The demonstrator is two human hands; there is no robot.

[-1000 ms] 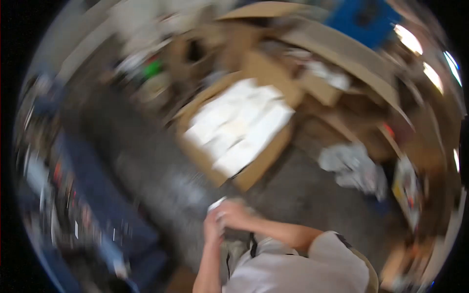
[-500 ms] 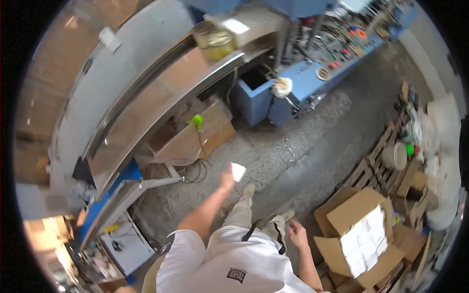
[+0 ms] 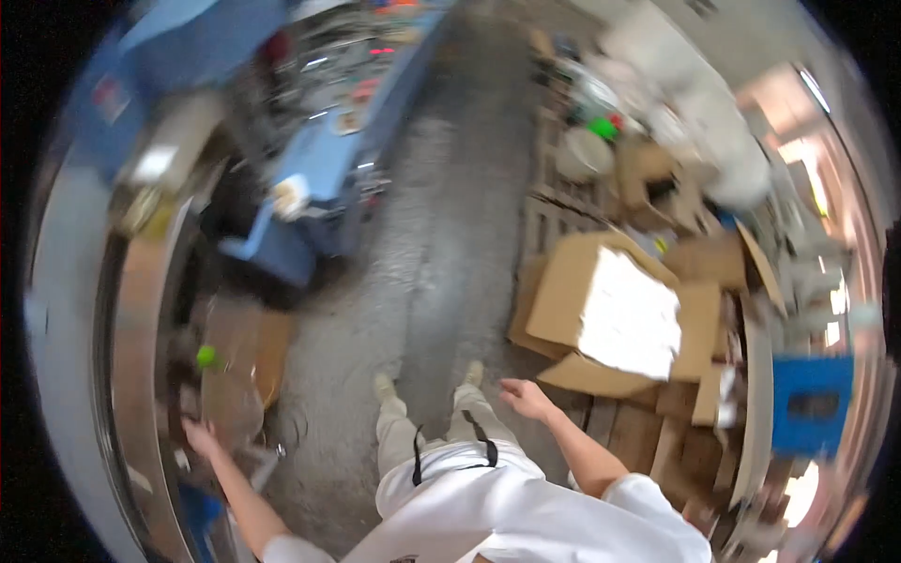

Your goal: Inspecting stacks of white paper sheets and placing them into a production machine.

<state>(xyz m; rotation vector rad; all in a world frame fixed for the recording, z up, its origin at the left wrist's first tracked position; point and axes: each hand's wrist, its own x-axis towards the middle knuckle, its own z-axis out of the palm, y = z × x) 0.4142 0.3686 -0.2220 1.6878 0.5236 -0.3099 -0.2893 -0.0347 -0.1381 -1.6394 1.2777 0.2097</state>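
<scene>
My left hand [image 3: 199, 437] is stretched out to the left, beside the metal edge of a long bench-like machine [image 3: 155, 347]. Motion blur smears its fingers, and I make out nothing in it. My right hand [image 3: 527, 399] hangs in front of me at the right, its fingers loosely apart and nothing visible in them. Just beyond it stands an open cardboard box [image 3: 570, 291] with flaps folded out. White pieces [image 3: 629, 314] fill that box near the top; glare hides their detail.
Ahead at the left is a blue workbench [image 3: 314, 159] covered with tools. A cardboard carton [image 3: 274, 352] sits low beside the machine, near a bright green object [image 3: 206, 356]. Wooden pallets [image 3: 554, 220], a pale bucket [image 3: 584, 155] and a blue crate [image 3: 812, 403] stand at the right.
The view has swung right, bringing the box of white pieces nearer the middle. My left hand held a small white piece before; now it reaches left by the machine and that piece no longer shows.
</scene>
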